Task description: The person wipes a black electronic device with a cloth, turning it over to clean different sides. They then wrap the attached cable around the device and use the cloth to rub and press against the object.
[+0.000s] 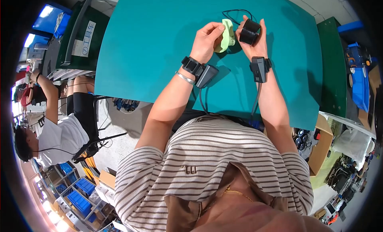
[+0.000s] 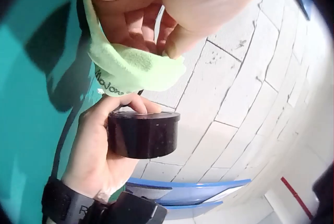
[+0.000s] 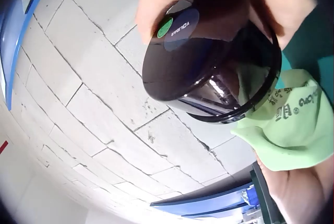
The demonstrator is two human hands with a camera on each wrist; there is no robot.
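Observation:
My left hand (image 1: pixel 206 41) pinches a light green cloth (image 1: pixel 226 38) between thumb and fingers. Dark printed lettering runs along the cloth (image 2: pixel 138 73) in the left wrist view. In my right hand (image 1: pixel 256 47) is a round, glossy black lidar sensor (image 1: pixel 250 31), gripped with the fingers behind it. A round label with a green spot shows on the sensor's flat face (image 3: pixel 180 28) in the right wrist view. The cloth hangs just beside the sensor, overlapping its rim in that view. A thin black cable (image 1: pixel 238 11) loops out behind the right hand.
Both hands are over a green table (image 1: pixel 151 52). A dark green cabinet (image 1: pixel 85 36) stands left, another green cabinet (image 1: pixel 333 68) right. A seated person in a white shirt (image 1: pixel 66 138) is at the left. An open cardboard box (image 1: pixel 322 144) sits at the lower right.

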